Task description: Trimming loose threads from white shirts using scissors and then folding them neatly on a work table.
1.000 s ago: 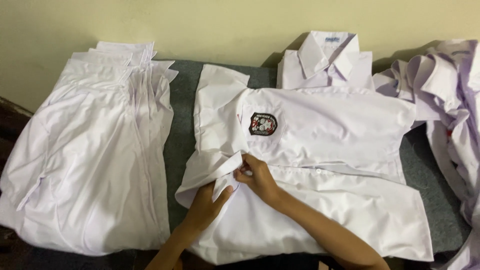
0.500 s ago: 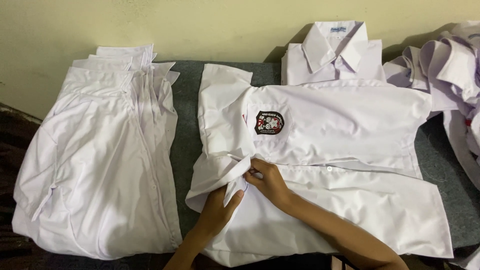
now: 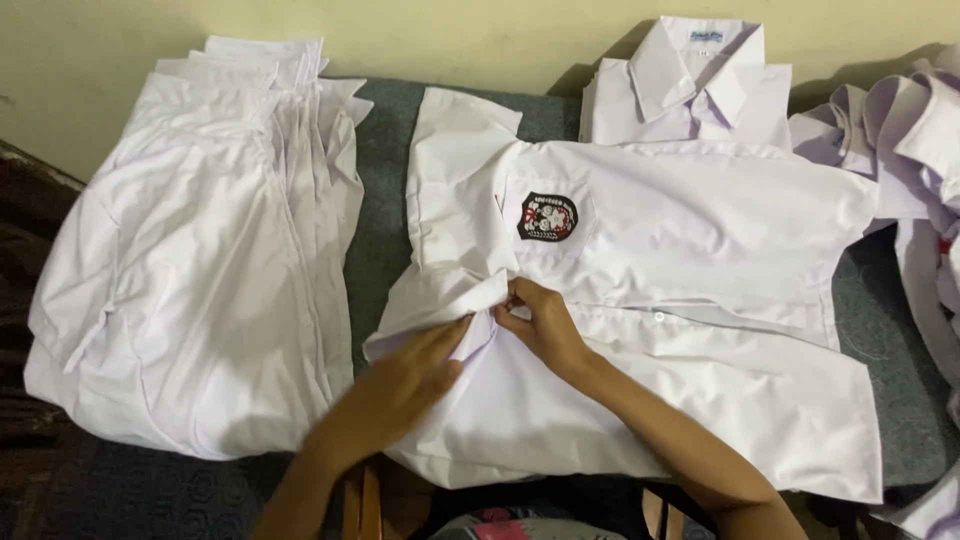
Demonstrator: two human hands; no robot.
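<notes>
A white short-sleeved shirt with a dark chest badge lies spread flat on a grey cloth surface. Both hands meet at its collar, near the shirt's left end. My left hand pinches the collar cloth from below left. My right hand grips the same collar edge from the right, fingers closed on the fabric. A row of small white buttons runs along the placket to the right of my hands.
A pile of white shirts lies at the left. A folded white shirt rests against the wall behind. More crumpled white shirts heap at the right edge. A dark patterned floor shows at lower left.
My hands stay at the collar and have worked the cloth slightly; the view has shifted a little, with the shirt and piles sitting further right in the frame.
</notes>
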